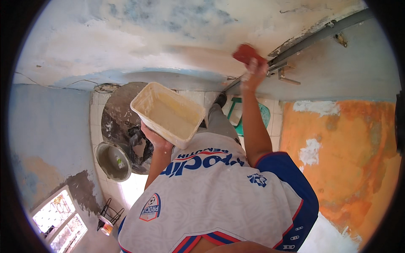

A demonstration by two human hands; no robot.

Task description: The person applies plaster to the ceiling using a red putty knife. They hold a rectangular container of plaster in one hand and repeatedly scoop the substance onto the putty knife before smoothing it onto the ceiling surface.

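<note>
My left hand (155, 137) grips a cream rectangular plastic tub (168, 114) from its left side and underneath, in front of my torso; pale smears coat the tub's inside. Raised to the upper right, my right hand (254, 75), with white residue on its fingers, is closed on a red flat tool (245, 54), blurred, at the mottled white-and-blue wall (181, 33). Whether the tool touches the wall I cannot tell. A long grey strip (312, 38) runs along the wall just right of the tool.
Below are a dark round surface (116, 109) with black plastic, a grey basin (113, 162) and a green plastic stool (262, 118) on white tiles (275, 126). An orange patched wall (346, 160) is at right; a window (57, 215) and a dark metal rack (110, 211) are at lower left.
</note>
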